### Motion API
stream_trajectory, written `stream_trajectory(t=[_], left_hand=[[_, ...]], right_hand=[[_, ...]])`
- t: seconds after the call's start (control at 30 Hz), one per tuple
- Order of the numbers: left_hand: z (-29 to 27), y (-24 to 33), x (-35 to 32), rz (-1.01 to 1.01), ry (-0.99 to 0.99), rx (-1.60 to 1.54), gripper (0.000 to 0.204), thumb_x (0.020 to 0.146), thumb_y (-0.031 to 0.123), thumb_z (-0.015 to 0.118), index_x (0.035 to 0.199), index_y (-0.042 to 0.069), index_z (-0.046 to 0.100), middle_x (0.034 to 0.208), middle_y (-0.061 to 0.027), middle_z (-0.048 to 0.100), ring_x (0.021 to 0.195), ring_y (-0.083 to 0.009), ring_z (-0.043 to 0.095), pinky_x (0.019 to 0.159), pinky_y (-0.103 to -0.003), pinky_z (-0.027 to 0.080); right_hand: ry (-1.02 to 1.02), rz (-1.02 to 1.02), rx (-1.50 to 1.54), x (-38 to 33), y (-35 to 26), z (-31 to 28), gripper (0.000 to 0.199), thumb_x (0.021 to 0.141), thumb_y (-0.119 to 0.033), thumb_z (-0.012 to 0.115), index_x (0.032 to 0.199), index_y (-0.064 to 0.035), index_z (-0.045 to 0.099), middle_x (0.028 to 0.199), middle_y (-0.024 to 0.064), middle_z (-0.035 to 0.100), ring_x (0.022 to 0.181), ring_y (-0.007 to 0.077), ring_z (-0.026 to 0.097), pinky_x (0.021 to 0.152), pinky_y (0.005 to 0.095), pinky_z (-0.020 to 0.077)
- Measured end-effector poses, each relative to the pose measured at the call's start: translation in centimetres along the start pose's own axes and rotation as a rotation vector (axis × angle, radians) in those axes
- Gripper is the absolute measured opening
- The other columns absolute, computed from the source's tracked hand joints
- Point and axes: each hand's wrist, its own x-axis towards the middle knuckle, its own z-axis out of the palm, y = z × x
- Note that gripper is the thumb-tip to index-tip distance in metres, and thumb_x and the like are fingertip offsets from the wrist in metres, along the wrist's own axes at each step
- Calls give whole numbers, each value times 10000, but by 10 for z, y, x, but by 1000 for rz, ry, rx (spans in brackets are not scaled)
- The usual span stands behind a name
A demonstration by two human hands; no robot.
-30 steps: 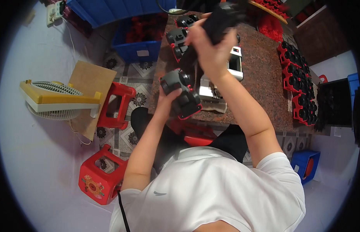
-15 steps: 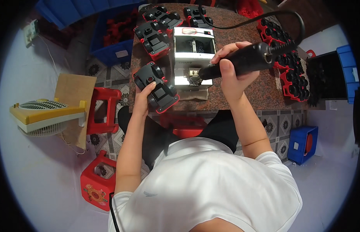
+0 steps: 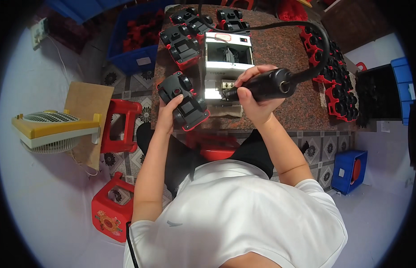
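Observation:
My left hand (image 3: 171, 111) is closed around the edge of a toy car chassis (image 3: 183, 96), its thumb on the top face. The chassis is black with black wheels and a red rim, and is tilted at the table's front edge. In my right hand (image 3: 259, 105) is a black electric screwdriver (image 3: 271, 85), fingers wrapped round its body. Its tip points left at the front of a white screw feeder (image 3: 228, 68), by the small metal outlet. I cannot tell whether the tip touches it. A thick black cord (image 3: 325, 49) runs from the screwdriver's back end and loops over the table.
Several similar chassis (image 3: 179, 42) lie at the back left of the speckled stone table (image 3: 279, 53). Rows of black-and-red wheeled parts (image 3: 339, 100) line its right edge. A blue bin (image 3: 127, 62) with red parts, red stools (image 3: 111, 210) and a yellow-and-white fan (image 3: 56, 127) stand to the left.
The screwdriver has moved left and slightly toward me across the feeder's front, and its cord has swung left. My left hand still holds the chassis. The whole view has shifted slightly.

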Motion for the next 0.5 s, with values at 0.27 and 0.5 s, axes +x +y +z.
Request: stream_trajectory(t=[0.27,0.5], left_hand=[[3,3,-3,-4,8,-1,518,787,154,653,1250,78,434,1101,-74,548,984,-182,570,831,-324,499],[2,1,-2,-12,2,-27,517,788,149,654,1252,87,433,1094,-70,551,973,-178,576,826,-325,502]], right_hand=[[-82,-8,-115,-3,7,1,549,694,8,739,1129,-12,405,843,93,561,691,132,571,604,252,491],[-91,29,-211,23,11,0,465,756,19,688,1137,-7,422,843,94,577,675,119,564,593,235,470]])
